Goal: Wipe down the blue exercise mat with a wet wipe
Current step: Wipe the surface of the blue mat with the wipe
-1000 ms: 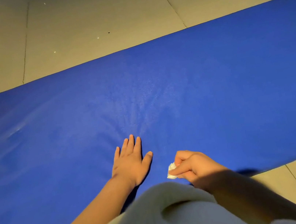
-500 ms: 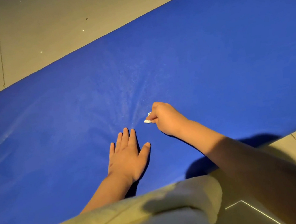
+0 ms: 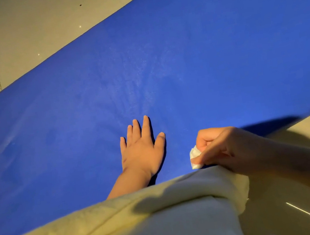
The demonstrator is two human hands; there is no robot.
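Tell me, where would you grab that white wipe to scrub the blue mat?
Probably its bunched middle, from above, as the right hand grips it now: the wipe is a soft wad with no firm edge, and only a tuft pokes out.

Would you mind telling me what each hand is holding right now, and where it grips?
The right hand pinches a crumpled white wet wipe, most of it bunched inside the curled fingers. The left hand holds nothing; it rests flat on the blue exercise mat.

Left hand [image 3: 141,149] flat on the blue mat [image 3: 211,58], right hand [image 3: 223,147] pinching a crumpled white wipe [image 3: 194,156] beside it.
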